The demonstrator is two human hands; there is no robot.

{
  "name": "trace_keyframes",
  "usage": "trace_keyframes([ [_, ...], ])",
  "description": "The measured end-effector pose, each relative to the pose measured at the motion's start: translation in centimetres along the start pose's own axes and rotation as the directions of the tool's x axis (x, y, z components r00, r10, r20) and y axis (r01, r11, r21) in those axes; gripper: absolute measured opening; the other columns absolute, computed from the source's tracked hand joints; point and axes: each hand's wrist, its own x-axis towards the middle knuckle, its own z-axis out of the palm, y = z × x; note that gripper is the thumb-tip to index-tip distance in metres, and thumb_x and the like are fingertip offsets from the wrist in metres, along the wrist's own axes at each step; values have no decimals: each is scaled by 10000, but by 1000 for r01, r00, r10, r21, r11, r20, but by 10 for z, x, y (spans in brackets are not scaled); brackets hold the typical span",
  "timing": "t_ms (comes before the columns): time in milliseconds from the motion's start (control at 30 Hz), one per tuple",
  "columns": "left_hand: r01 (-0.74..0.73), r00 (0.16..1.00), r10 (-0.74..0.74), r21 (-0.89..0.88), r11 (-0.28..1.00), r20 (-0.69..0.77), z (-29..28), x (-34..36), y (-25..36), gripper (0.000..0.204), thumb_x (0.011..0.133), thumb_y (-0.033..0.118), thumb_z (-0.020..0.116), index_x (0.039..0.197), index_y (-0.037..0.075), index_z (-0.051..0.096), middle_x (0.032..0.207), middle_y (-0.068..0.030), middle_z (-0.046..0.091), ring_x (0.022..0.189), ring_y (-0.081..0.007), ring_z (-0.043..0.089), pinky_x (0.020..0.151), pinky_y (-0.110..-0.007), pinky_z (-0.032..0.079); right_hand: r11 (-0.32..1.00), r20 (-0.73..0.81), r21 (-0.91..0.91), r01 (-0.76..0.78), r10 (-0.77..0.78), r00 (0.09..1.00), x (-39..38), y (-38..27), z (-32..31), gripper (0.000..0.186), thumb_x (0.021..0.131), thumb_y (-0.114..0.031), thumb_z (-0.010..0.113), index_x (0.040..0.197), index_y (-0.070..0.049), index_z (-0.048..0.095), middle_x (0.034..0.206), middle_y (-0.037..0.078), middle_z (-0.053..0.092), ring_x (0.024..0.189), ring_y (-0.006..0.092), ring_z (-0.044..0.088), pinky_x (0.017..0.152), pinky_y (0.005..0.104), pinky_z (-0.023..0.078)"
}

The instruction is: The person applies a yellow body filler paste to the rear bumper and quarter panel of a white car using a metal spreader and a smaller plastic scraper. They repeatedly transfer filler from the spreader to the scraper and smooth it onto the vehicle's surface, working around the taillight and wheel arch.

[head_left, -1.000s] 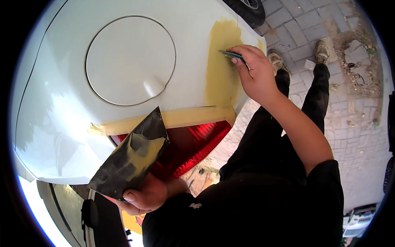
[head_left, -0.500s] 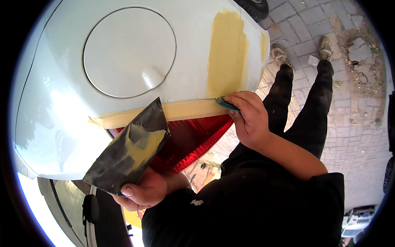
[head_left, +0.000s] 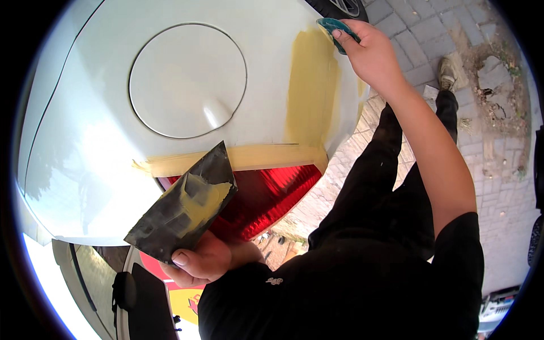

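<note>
My left hand (head_left: pixel 204 260) grips a dark, flat mixing board (head_left: pixel 156 229) by its lower edge. Yellow body filler (head_left: pixel 207 201) is smeared across that board. Pinched between the fingers of my right hand (head_left: pixel 377 56) is a green putty spreader (head_left: pixel 334 26), at the top end of a broad yellow filler patch (head_left: pixel 311 90) on the white car panel (head_left: pixel 263 73). I cannot tell whether its edge touches the panel. Masking tape (head_left: pixel 272 154) runs along the panel's edge above the red tail light (head_left: pixel 280 192), which the board partly covers.
A round fuel flap (head_left: pixel 187 79) sits in the panel, left of the filler patch. Beyond the spreader is a car wheel (head_left: pixel 343 7). Grey paving (head_left: pixel 408 37) lies to the right, with broken ground (head_left: pixel 496 85) further over. My legs are beside the car's corner.
My right hand has moved from the taped edge up to the top of the filler patch, carrying the spreader. The board in my left hand has shifted slightly right in view.
</note>
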Motion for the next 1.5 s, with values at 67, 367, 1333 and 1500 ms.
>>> trace_keyframes([
  [67,23,1000,-24,-42,999,-19,2,-1,1,390,955,193,498,1149,-136,575,1089,-306,642,946,-367,665,812,-423,557,994,28,-105,2,1,1000,16,-4,3,284,952,-250,617,1154,-60,675,1033,125,686,876,224,654,788,314,498],
  [367,-115,993,110,147,982,43,-8,-4,-4,386,971,171,475,1183,-147,524,1108,-335,619,959,-397,665,801,-452,572,965,69,-39,259,-256,964,-19,-26,25,204,926,-177,576,982,4,649,908,164,610,858,351,595,757,411,482],
  [1333,72,987,-76,36,997,145,-2,-1,9,398,973,231,499,1185,-101,552,1121,-258,640,971,-324,654,840,-416,542,989,-12,31,146,-146,989,-17,-42,13,230,939,-180,600,990,37,653,884,169,625,823,340,606,738,405,489],
  [1500,59,986,-65,47,997,157,-2,1,9,394,971,213,493,1192,-110,538,1129,-274,632,987,-348,650,849,-438,546,962,4,-217,167,-170,985,6,-41,27,218,913,-167,596,871,44,633,878,170,612,843,366,597,752,449,491],
])
